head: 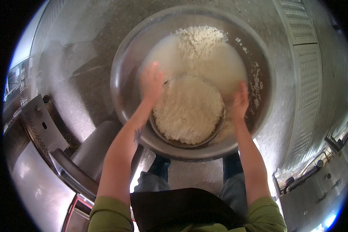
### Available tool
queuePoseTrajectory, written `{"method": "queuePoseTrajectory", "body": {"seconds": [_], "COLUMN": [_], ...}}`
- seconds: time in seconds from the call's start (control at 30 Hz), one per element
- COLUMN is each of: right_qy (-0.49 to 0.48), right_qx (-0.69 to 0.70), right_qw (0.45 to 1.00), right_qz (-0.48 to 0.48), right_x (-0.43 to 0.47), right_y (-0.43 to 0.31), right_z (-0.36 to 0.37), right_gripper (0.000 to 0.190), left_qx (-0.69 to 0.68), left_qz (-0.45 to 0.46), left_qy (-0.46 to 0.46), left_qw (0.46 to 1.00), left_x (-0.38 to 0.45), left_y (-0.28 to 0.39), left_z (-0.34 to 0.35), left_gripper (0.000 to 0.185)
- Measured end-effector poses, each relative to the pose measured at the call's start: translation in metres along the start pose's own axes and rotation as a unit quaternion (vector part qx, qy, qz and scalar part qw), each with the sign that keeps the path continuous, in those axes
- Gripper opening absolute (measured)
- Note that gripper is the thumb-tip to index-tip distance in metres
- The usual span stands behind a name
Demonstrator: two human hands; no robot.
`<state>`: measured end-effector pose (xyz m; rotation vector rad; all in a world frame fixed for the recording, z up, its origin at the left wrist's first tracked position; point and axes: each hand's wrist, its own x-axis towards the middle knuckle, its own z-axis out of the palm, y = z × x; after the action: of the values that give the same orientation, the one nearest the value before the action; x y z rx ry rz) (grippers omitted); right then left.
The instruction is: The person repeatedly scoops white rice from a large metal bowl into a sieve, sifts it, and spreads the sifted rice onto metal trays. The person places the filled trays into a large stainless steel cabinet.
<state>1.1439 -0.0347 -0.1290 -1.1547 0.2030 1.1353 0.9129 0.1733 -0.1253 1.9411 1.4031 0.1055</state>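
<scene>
A wide metal basin (pixel 123 46) stands before me with cloudy whitish water (pixel 165 52) in it. Inside, at the near side, a round metal bowl or strainer (pixel 203 142) holds a heap of white rice (pixel 190 113). More wet rice (pixel 201 36) is piled against the basin's far wall. My left hand (pixel 152 82) hovers at the container's upper left, blurred by motion, with nothing visible in it. Over on the right, my right hand (pixel 240 101) is also blurred and empty, apart from the container's rim. Whether either hand touches the water cannot be told.
Grains cling to the basin's inner right wall (pixel 255 84). A perforated floor drain grate (pixel 308 75) runs along the right. Steel kitchen equipment (pixel 43 119) stands at the left, beside a grey cylindrical container (pixel 97 145). More steel equipment (pixel 316 185) with pipes is at the lower right.
</scene>
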Motion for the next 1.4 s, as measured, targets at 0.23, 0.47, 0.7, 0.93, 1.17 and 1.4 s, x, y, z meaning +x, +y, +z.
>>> {"method": "queuePoseTrajectory", "body": {"seconds": [0.23,0.47,0.7,0.93,1.17,1.4], "right_qy": [0.058,-0.018,-0.169,-0.379,-0.361,-0.289], "right_qx": [0.043,0.022,-0.247,-0.728,-0.791,-0.733], "right_qw": [0.997,0.985,0.934,0.498,0.434,0.540], "right_qz": [-0.003,0.172,0.193,-0.280,-0.236,-0.296], "right_x": [0.118,0.136,0.075,-0.030,-0.081,-0.093], "right_y": [0.027,0.025,0.023,0.034,0.057,0.018], "right_z": [-0.013,0.066,0.066,0.058,0.036,0.051], "right_gripper": [0.056,0.055,0.048,0.040,0.045,0.037], "left_qx": [-0.525,-0.524,-0.261,0.163,0.174,0.055], "left_qz": [-0.217,-0.279,-0.214,0.239,0.231,0.139], "left_qy": [-0.118,-0.232,-0.341,-0.209,-0.235,0.007], "left_qw": [0.814,0.770,0.877,0.934,0.928,0.989], "left_x": [0.083,0.098,0.050,-0.083,-0.137,-0.120], "left_y": [0.030,0.040,0.021,0.017,0.013,0.012], "left_z": [0.028,0.048,0.023,0.007,0.004,-0.027], "left_gripper": [0.065,0.055,0.038,0.059,0.058,0.029]}}
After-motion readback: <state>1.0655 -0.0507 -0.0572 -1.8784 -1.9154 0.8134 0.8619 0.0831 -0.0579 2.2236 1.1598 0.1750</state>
